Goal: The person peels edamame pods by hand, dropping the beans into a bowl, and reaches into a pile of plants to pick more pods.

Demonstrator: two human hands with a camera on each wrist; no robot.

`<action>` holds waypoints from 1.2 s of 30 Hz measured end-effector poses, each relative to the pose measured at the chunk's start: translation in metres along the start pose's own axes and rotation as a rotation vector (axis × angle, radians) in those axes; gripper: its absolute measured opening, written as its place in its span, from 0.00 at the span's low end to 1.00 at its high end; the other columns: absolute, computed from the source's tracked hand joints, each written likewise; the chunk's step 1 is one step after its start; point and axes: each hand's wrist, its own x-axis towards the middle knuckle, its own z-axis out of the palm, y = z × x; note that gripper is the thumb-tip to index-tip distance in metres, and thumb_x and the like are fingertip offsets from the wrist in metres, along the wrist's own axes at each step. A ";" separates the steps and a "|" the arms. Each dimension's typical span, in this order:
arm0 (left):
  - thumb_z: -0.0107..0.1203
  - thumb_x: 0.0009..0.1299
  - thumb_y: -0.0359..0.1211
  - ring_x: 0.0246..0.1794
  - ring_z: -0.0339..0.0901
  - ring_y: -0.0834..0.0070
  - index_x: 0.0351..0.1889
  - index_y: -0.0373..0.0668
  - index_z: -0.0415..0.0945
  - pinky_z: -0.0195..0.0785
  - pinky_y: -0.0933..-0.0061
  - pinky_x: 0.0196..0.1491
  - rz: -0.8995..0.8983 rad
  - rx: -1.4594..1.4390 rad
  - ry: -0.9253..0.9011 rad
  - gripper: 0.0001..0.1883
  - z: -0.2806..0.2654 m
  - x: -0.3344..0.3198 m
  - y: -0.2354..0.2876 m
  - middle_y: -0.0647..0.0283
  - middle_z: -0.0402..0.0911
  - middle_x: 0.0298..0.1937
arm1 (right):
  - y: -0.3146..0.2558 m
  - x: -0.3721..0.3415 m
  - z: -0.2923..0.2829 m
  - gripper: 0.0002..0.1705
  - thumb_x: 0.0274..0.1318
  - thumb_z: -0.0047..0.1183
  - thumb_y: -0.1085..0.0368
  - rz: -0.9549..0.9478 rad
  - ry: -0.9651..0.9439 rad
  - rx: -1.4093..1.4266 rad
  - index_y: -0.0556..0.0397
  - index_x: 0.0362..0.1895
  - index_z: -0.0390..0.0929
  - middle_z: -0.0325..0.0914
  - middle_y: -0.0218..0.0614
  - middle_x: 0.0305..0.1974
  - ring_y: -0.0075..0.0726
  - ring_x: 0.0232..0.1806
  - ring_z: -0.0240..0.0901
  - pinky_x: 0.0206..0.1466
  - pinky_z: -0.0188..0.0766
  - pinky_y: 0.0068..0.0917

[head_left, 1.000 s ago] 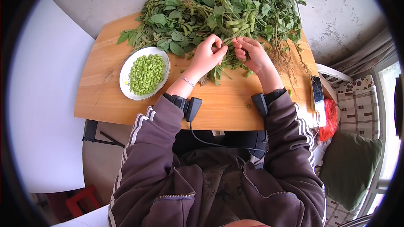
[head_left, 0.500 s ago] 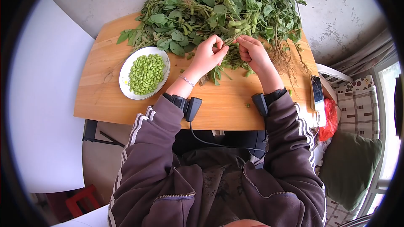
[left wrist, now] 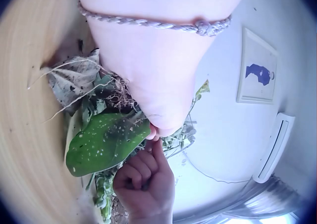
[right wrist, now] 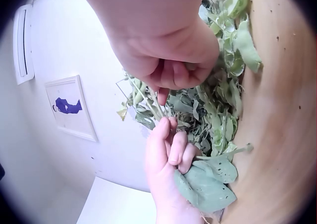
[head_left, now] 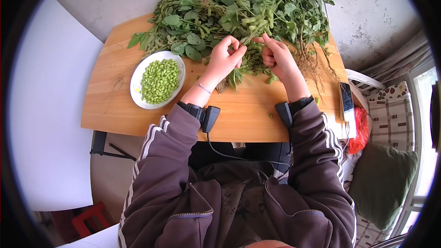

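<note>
My left hand [head_left: 223, 59] pinches the stem of a soybean plant [right wrist: 143, 95], whose pods [head_left: 258, 20] spread beyond the fingertips. Roots [left wrist: 119, 95] and a large spotted leaf [left wrist: 106, 142] show beside that hand in the left wrist view. Close to the stem, my right hand [head_left: 279, 59] has its index finger pointing left and its thumb raised. Its other fingers curl into the palm, with a bit of green pod [right wrist: 190, 65] showing between them. Beneath both hands lie pods and split shells [right wrist: 245, 46]. Shelled green soybeans [head_left: 159, 81] fill a white plate [head_left: 146, 104] at left.
A large heap of soybean plants [head_left: 193, 14] covers the back of the wooden table [head_left: 248, 124], against the wall. Bare roots [head_left: 310, 66] hang over its right part. A phone [head_left: 346, 101] lies at the right edge, near a red plastic bag [head_left: 360, 133].
My right hand's thumb has lifted away from its index finger, which now points left. The podded stem has shifted slightly beyond the hands. My left hand stays nearly in place.
</note>
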 end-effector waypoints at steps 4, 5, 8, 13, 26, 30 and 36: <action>0.59 0.72 0.30 0.18 0.71 0.86 0.35 0.44 0.63 0.58 0.83 0.19 -0.048 -0.085 0.020 0.12 -0.006 0.003 0.001 0.69 0.75 0.27 | -0.004 0.003 -0.012 0.14 0.70 0.52 0.56 0.000 0.039 0.160 0.55 0.42 0.75 0.54 0.17 0.20 0.14 0.15 0.45 0.16 0.41 0.16; 0.59 0.72 0.30 0.18 0.71 0.85 0.36 0.44 0.64 0.58 0.82 0.19 -0.040 -0.094 0.025 0.11 -0.006 0.003 0.001 0.68 0.76 0.28 | -0.005 0.003 -0.014 0.13 0.69 0.54 0.56 -0.046 0.050 0.184 0.53 0.40 0.74 0.57 0.19 0.22 0.13 0.16 0.47 0.16 0.44 0.14; 0.59 0.72 0.30 0.18 0.71 0.85 0.40 0.42 0.65 0.58 0.82 0.19 -0.037 -0.105 0.022 0.11 -0.006 0.005 0.003 0.64 0.80 0.33 | -0.008 0.003 -0.014 0.13 0.70 0.53 0.57 -0.202 0.182 0.110 0.54 0.41 0.75 0.60 0.20 0.24 0.13 0.17 0.49 0.17 0.43 0.14; 0.58 0.72 0.28 0.18 0.70 0.85 0.44 0.39 0.66 0.58 0.82 0.19 -0.040 -0.029 0.004 0.10 -0.008 0.005 0.004 0.61 0.82 0.37 | -0.006 0.008 -0.024 0.15 0.68 0.55 0.57 -0.317 0.186 -0.078 0.56 0.48 0.79 0.62 0.18 0.25 0.12 0.17 0.49 0.18 0.43 0.15; 0.59 0.71 0.27 0.18 0.68 0.86 0.42 0.35 0.72 0.57 0.83 0.20 -0.123 -0.086 -0.161 0.08 -0.016 0.006 0.014 0.58 0.83 0.36 | -0.014 0.007 -0.032 0.10 0.62 0.54 0.60 -0.165 0.115 0.117 0.54 0.36 0.73 0.57 0.19 0.21 0.16 0.18 0.46 0.20 0.42 0.19; 0.60 0.71 0.27 0.19 0.68 0.86 0.40 0.34 0.74 0.57 0.83 0.20 -0.161 -0.093 -0.168 0.07 -0.020 0.008 0.012 0.55 0.85 0.38 | -0.019 0.006 -0.039 0.09 0.60 0.48 0.61 -0.030 0.028 0.384 0.52 0.32 0.68 0.56 0.23 0.22 0.20 0.20 0.47 0.20 0.43 0.20; 0.60 0.71 0.26 0.19 0.68 0.86 0.40 0.34 0.74 0.57 0.83 0.20 -0.169 -0.110 -0.182 0.06 -0.024 0.007 0.016 0.53 0.85 0.38 | -0.019 0.003 -0.031 0.04 0.61 0.46 0.64 -0.090 0.052 0.285 0.47 0.36 0.65 0.68 0.29 0.28 0.19 0.16 0.46 0.17 0.43 0.18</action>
